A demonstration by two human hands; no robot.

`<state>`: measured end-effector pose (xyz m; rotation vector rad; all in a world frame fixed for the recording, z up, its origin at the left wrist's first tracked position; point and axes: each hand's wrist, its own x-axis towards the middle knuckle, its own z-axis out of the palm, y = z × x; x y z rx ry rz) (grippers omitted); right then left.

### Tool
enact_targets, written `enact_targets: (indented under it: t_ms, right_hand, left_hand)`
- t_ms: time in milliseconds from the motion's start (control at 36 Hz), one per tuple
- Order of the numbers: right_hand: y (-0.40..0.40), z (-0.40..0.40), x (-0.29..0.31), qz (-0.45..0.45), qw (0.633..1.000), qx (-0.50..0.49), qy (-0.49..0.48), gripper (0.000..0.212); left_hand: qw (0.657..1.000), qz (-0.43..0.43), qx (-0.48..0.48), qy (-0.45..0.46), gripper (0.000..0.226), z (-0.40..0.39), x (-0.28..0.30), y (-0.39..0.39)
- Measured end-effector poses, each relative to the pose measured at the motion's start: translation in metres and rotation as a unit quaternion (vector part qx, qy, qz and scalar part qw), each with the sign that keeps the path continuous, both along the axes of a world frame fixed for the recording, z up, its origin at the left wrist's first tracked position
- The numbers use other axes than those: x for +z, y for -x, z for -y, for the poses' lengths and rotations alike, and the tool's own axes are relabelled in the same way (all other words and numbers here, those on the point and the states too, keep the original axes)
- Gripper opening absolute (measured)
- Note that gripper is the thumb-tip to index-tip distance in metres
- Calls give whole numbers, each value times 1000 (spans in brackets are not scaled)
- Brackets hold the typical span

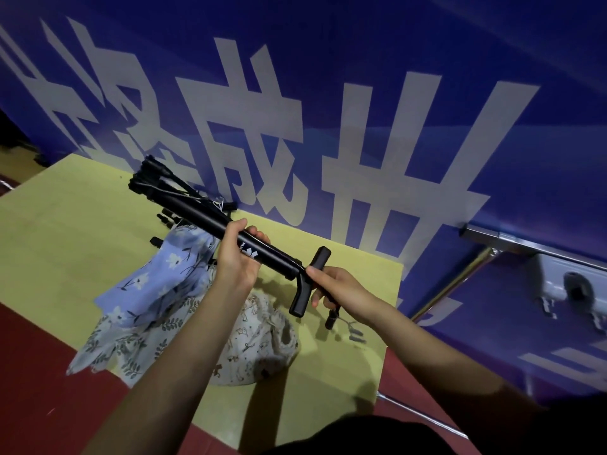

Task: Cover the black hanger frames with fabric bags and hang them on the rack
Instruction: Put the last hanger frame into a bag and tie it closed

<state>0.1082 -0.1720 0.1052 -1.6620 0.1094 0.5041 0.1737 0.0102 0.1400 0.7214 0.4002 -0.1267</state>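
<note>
two hands hold a folded black frame (210,221) in the air over the table (82,231). left hand (238,257) wraps its tube; right hand (341,290) grips the handle end. fabric bags (157,290) lie heaped below.

Dim, bluish, wide-angle edge warping
</note>
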Motion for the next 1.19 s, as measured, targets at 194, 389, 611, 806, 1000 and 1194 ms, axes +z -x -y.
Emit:
enact_targets:
  t_ms: [194, 389, 611, 806, 1000, 1194]
  right_hand:
    - [-7, -1, -12, 36, 997, -56, 25, 33]
    - [-14, 7, -19, -15, 997, -56, 59, 39]
    - [-12, -6, -17, 181, 949, 48, 253, 30]
    - [-12, -6, -7, 21, 999, -12, 39, 35]
    - [-2, 26, -25, 30, 998, -35, 31, 24]
    - [8, 52, -40, 15, 986, 29, 166, 28]
  left_hand:
    - [1000, -2, 21, 3, 17, 3, -5, 7]
    - [998, -53, 17, -13, 20, 7, -15, 23]
    - [995, -1, -27, -95, 50, 34, -18, 41]
    - [971, -29, -169, -169, 34, 41, -28, 42]
    - [925, -34, -264, -272, 32, 19, -49, 41]
    - [864, -84, -179, -463, 17, 2, -84, 41]
